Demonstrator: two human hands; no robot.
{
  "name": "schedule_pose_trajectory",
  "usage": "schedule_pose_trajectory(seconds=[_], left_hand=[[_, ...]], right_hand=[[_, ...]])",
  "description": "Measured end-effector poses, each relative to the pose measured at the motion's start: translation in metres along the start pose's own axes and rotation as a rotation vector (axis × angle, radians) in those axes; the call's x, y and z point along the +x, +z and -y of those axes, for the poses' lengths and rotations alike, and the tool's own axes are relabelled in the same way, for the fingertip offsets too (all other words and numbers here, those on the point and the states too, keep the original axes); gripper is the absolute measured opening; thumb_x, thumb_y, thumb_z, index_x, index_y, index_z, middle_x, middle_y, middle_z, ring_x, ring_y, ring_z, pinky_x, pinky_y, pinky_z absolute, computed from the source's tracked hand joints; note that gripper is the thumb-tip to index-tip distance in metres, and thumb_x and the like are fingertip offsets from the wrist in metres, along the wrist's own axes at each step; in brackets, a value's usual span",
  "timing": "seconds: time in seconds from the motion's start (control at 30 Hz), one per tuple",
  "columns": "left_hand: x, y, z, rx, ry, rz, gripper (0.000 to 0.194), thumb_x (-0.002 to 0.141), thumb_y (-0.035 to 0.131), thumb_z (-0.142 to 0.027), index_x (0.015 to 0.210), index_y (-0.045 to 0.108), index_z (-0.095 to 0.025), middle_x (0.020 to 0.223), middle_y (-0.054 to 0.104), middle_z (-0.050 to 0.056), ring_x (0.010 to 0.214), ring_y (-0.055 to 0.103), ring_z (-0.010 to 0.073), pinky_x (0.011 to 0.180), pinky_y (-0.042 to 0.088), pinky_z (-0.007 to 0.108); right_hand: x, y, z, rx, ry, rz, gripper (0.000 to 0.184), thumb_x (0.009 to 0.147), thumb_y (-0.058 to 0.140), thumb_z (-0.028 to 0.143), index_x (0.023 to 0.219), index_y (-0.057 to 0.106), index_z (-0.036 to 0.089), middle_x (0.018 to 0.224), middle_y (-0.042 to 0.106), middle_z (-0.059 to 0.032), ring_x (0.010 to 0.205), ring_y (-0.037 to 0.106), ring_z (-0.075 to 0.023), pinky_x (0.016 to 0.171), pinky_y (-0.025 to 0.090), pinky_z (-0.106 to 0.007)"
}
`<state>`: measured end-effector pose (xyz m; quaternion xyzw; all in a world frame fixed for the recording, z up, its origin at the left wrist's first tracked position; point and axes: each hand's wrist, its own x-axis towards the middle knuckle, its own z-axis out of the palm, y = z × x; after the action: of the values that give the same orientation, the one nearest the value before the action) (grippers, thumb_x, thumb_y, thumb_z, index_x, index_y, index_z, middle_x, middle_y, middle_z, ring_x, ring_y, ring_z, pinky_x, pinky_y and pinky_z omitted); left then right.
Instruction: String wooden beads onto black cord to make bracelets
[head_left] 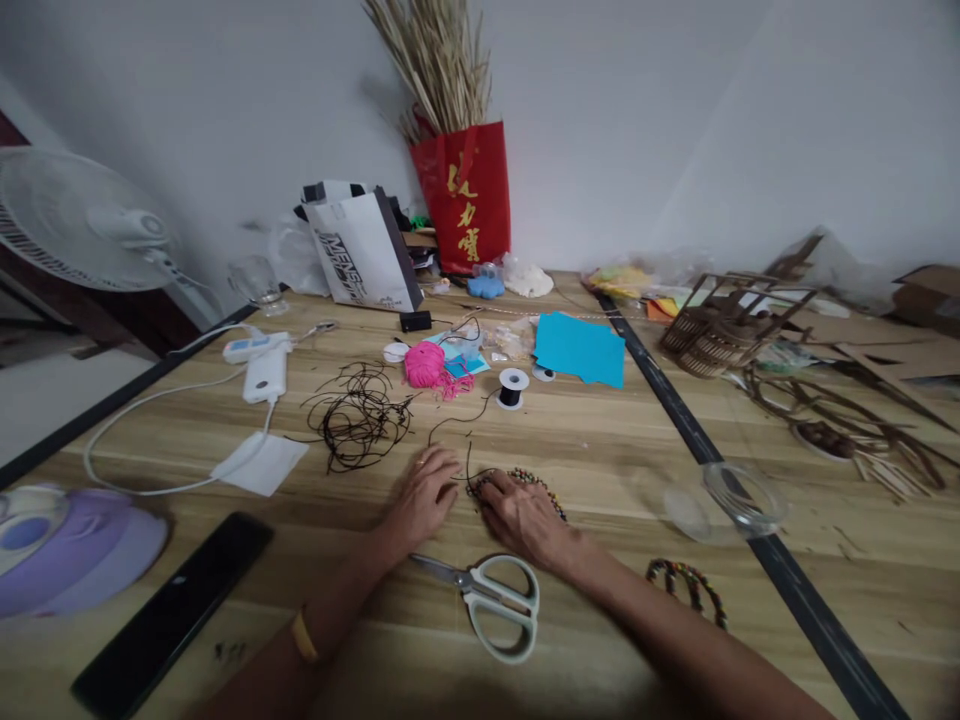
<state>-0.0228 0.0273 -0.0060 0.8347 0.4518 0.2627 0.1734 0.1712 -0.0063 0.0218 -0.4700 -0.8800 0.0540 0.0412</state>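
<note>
My right hand (521, 512) is closed on a beaded bracelet (544, 484) with small multicoloured beads; its fingers are curled and hide part of the strand. Dark cord ends stick out near its fingertips. Just to the left, my left hand (426, 492) rests on the tabletop with its fingers extended, and nothing shows in it. Below both hands lie scissors (501, 602) with pale handles, blades pointing left. A white spool of black cord (511, 390) stands beyond the hands, with a loose length trailing toward them. More beaded bracelets (688, 576) lie beyond my right forearm.
A tangle of dark cord (361, 425), pink yarn (425, 365) and blue sheets (579, 350) lie farther back. To the left are a phone (176, 610), a power strip (265, 372) and its cable. Clear round containers (742, 500) and woven baskets (716, 335) occupy the right.
</note>
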Motion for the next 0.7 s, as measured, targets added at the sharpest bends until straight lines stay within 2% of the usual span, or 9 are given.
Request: schedule_pose_trajectory(seconds=[0.1,0.23,0.37,0.7], left_hand=[[-0.005,0.006,0.000,0.119,0.088,0.060,0.035,0.087,0.046,-0.018,0.119,0.060,-0.015,0.134,0.053,0.012,0.134,0.036,0.0266,0.110,0.035,0.048],[-0.009,0.007,-0.004,0.245,0.097,0.153,0.043,0.090,0.044,-0.022,0.133,0.048,-0.015,0.144,0.043,0.013,0.138,0.031,0.0264,0.112,0.032,0.047],[-0.011,0.005,-0.007,0.316,0.095,0.223,0.048,0.093,0.042,-0.028,0.140,0.040,-0.017,0.150,0.033,0.013,0.141,0.024,0.0272,0.112,0.028,0.048],[-0.019,0.014,-0.004,0.436,0.194,0.276,0.067,0.094,0.034,-0.049,0.149,0.016,-0.014,0.155,0.021,0.016,0.144,0.015,0.0268,0.114,0.021,0.046]], right_hand=[[-0.002,-0.002,-0.002,0.055,0.015,-0.016,0.015,0.093,0.044,0.018,0.096,0.059,0.018,0.099,0.062,-0.0062,0.083,0.062,-0.0167,0.064,0.041,-0.023],[-0.003,-0.002,-0.007,0.117,0.026,-0.026,0.016,0.091,0.045,0.017,0.095,0.060,0.019,0.096,0.062,-0.0048,0.082,0.061,-0.0151,0.065,0.040,-0.022],[-0.003,0.001,-0.013,0.174,0.019,-0.063,0.015,0.088,0.047,0.014,0.094,0.060,0.019,0.094,0.062,-0.0043,0.082,0.060,-0.0148,0.066,0.039,-0.022],[-0.002,-0.004,-0.025,0.469,0.053,-0.150,0.014,0.084,0.050,0.012,0.079,0.062,0.018,0.078,0.063,-0.0018,0.068,0.057,-0.0128,0.064,0.038,-0.021]])
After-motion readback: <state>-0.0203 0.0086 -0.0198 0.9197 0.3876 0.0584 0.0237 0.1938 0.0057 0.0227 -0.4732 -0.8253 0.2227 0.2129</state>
